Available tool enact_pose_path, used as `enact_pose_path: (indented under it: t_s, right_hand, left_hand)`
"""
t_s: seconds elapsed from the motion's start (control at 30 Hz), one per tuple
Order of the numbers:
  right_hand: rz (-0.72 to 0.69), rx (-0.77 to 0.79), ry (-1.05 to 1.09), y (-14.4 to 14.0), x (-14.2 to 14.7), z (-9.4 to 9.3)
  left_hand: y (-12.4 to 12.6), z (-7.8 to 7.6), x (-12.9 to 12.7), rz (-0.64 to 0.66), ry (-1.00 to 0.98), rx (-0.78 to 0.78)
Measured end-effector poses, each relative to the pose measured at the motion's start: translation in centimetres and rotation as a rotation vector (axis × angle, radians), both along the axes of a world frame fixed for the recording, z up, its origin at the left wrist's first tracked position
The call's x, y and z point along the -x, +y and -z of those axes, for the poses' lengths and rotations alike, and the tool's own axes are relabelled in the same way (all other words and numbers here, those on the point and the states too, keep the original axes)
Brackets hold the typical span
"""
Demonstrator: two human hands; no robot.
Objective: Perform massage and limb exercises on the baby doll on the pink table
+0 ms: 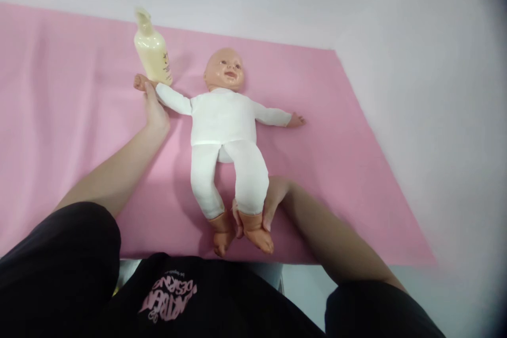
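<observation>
At one ankle (251, 219), right fingers (268, 217) clasp a doll (224, 119).

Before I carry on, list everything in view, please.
Doll with white cloth body and glossy head: 1, white and tan, on its back, centre
Glossy pump bottle: 1, pale yellow, upper left
Flat covered surface: 1, pink, under doll and bottle
Plain background: 1, whitish, behind and right
Blurry shapes: count unclear, pale, below near edge
Printed shirt: 1, black with pink lettering, bottom
Left hand: 1, bare, holding one doll wrist
Right hand: 1, bare, around one doll ankle
</observation>
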State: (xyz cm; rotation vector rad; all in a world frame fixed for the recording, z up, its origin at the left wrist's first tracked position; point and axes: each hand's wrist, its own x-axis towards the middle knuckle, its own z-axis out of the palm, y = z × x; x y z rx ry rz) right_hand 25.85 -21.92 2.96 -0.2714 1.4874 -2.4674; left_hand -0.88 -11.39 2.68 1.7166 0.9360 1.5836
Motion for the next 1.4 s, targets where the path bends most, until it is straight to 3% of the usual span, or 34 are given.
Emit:
enact_pose_path:
  t_s: [0.07, 0.13, 0.2, 0.3, 0.37, 0.47, 0.63, 0.77, 0.87, 1.0, 1.1, 1.3, 1.37, 1.4]
  right_hand:
    - [-0.019, 0.041, 0.008, -0.1, -0.1, 0.3]
    - [-0.045, 0.1, 0.027, -0.1, -0.4, 1.0]
    - [-0.069, 0.162, 0.076, 0.1, -0.9, 2.1]
    - [-0.024, 0.227, 0.204, 0.6, -1.4, 3.8]
    - [0.09, 0.236, 0.309, 0.9, -1.5, 4.5]
    - [0.354, 0.236, 0.429, 1.1, -1.7, 4.2]
    - [0.918, 0.297, 0.093, 0.7, -2.0, 1.9]
    - [1.071, 0.351, -0.08, 0.6, -1.8, 1.0]
    - [1.105, 0.358, -0.113, 0.7, -1.6, 1.1]
    - [1.048, 0.337, -0.047, 0.6, -1.6, 1.2]
    - [0.928, 0.275, 0.098, 0.3, -1.7, 1.4]
    - [0.339, 0.245, 0.146, -0.2, -1.7, 1.8]
    - [0.164, 0.212, 0.101, -0.1, -1.5, 1.4]
    - [0.106, 0.176, 0.07, 0.0, -1.3, 1.1]
  left_hand:
    - [-0.6, -0.4, -0.7, 0.018, 0.067, -0.023]
    - [0.5, -0.2, -0.4, 0.028, 0.128, -0.028]
    - [2.7, 0.8, 0.5, -0.005, 0.154, -0.011]
    - [5.3, 2.7, 1.6, -0.152, 0.104, -0.021]
    - [5.3, 3.2, 1.5, -0.183, 0.137, -0.09]
    - [3.4, 2.6, 0.6, -0.102, 0.3, -0.253]
    - [1.6, 1.3, -0.7, 0.089, 0.625, -0.441]
    - [1.7, 1.3, -0.9, 0.11, 0.743, -0.436]
    - [1.6, 1.3, -0.9, 0.125, 0.769, -0.443]
    - [1.5, 1.4, -0.9, 0.129, 0.686, -0.43]
    - [1.9, 1.9, -0.7, 0.032, 0.476, -0.353]
    - [5.9, 4.3, 2.1, -0.245, -0.126, -0.101]
    - [7.6, 5.2, 3.8, -0.281, -0.151, -0.027]
    - [8.4, 5.6, 4.6, -0.272, -0.056, -0.04]
